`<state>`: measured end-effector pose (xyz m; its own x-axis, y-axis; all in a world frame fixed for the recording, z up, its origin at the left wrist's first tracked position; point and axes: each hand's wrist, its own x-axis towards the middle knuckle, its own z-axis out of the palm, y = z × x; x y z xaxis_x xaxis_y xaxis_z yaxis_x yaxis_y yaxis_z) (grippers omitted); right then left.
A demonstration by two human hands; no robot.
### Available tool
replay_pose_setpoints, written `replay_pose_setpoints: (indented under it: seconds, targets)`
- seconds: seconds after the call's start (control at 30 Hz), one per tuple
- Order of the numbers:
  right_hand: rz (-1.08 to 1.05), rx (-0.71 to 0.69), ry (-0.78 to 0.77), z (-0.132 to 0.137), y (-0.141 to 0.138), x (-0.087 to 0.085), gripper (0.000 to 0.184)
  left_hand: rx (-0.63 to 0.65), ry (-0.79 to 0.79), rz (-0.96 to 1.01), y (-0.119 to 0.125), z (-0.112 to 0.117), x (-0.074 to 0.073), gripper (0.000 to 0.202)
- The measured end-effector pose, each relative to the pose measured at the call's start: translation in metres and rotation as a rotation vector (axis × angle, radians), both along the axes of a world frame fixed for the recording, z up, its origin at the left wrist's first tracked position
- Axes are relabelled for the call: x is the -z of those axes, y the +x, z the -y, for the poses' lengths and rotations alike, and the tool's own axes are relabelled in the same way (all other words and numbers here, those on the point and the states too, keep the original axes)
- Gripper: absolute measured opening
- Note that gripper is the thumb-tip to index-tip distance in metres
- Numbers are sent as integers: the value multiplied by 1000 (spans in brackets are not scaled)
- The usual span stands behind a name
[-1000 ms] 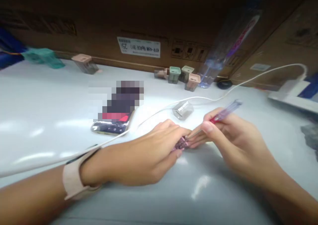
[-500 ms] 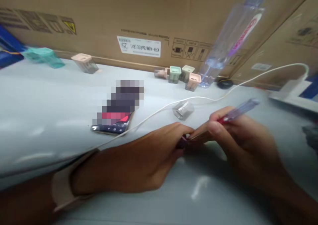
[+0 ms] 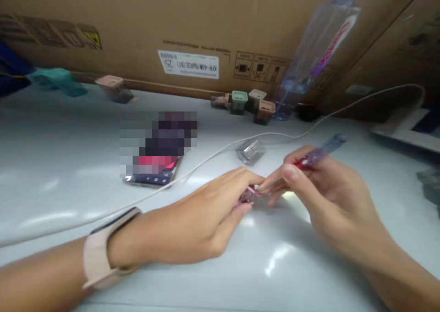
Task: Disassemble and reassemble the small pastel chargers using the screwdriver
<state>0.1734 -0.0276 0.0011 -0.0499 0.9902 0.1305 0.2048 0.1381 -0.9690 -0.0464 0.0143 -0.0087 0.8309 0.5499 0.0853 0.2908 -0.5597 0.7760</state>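
Note:
My left hand (image 3: pixel 199 215), wearing a watch with a pale band, pinches a small pink pencil sharpener part (image 3: pixel 246 195), mostly hidden by the fingers. In my right hand (image 3: pixel 330 202) is a screwdriver (image 3: pixel 318 153) with a clear purplish and red handle. Its thin metal shaft points down and left, and the tip meets or nearly meets the pink part; blur hides the exact contact. Just beyond the fingers, a transparent grey sharpener container (image 3: pixel 250 152) lies on its side.
Several small pencil sharpeners (image 3: pixel 239 102) stand along a large cardboard box (image 3: pixel 130 18), near a tall clear plastic tube (image 3: pixel 316 50). A peach sharpener (image 3: pixel 115 88) and teal items (image 3: pixel 58 81) sit at left. A phone (image 3: pixel 161 151) lies behind a white cable (image 3: pixel 213 158) crossing the table.
The picture is brighter on the hands, and the view has shifted slightly. Both hands keep their grip, with the screwdriver still at the pink part.

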Motion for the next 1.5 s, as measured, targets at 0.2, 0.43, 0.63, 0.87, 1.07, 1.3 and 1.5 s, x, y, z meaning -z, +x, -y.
replay_pose_setpoints:
  seconds: [0.2,0.43,0.63,0.87,1.07,1.3,1.5]
  targets:
    - [-18,-9,8,1,0,1,17,-11,0,14,1,2,3,25]
    - [-35,-2,-12,2,0,3,19,4,51,14,2,2,6,24]
    - [-73,31,-37,0,-1,5,20,-20,156,13,5,3,10,29]
    - [-111,70,-51,-3,-2,6,28,-32,332,-49,6,5,16,35]
    - [-120,99,-14,-1,-5,11,21,-115,462,-136,7,9,26,40]
    - [-154,116,35,2,-11,15,14,-193,558,-191,10,11,29,37]
    - [-148,104,73,1,-14,17,12,-261,562,-200,12,14,29,24]
